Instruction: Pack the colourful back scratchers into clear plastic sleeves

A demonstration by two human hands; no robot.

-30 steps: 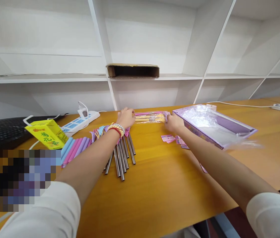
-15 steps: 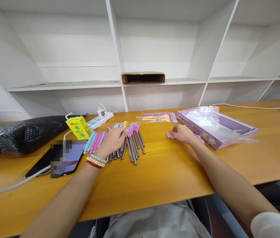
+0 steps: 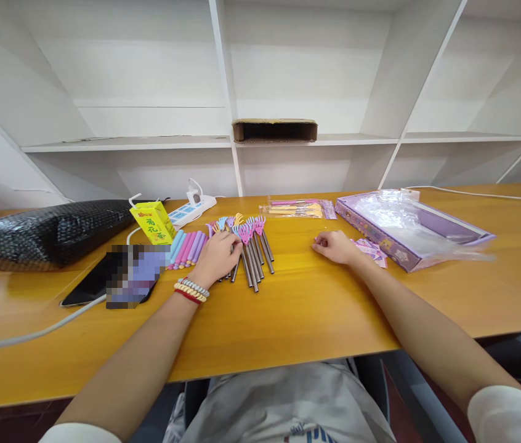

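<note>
My left hand (image 3: 218, 255) rests over a bunch of back scratchers, fingers curled down around the upper part of one; its fingertips are partly hidden. These back scratchers (image 3: 254, 261) have steel shafts and claw heads in pink, purple, blue and yellow. Just left of that hand lies a row of handle-like tubes (image 3: 189, 248) in blue, pink and purple. On the right, my right hand (image 3: 335, 247) hovers low over or touches the table, thumb and fingers pinched together. What the pinch holds, if anything, is too small to make out. Small printed purple cards (image 3: 371, 251) lie beside its wrist.
Behind are packaged back scratchers (image 3: 295, 209) in clear wrap. A purple open box (image 3: 396, 255) with plastic film stands right. On the left are a yellow drink carton (image 3: 154, 223), a tablet (image 3: 89, 283) with cable, a power strip (image 3: 191, 212) and a black wrapped bundle (image 3: 52, 231).
My right hand has drawn away from the small purple cards, which now show more behind its wrist. My left hand stays over the back scratchers. The view has shifted slightly.
</note>
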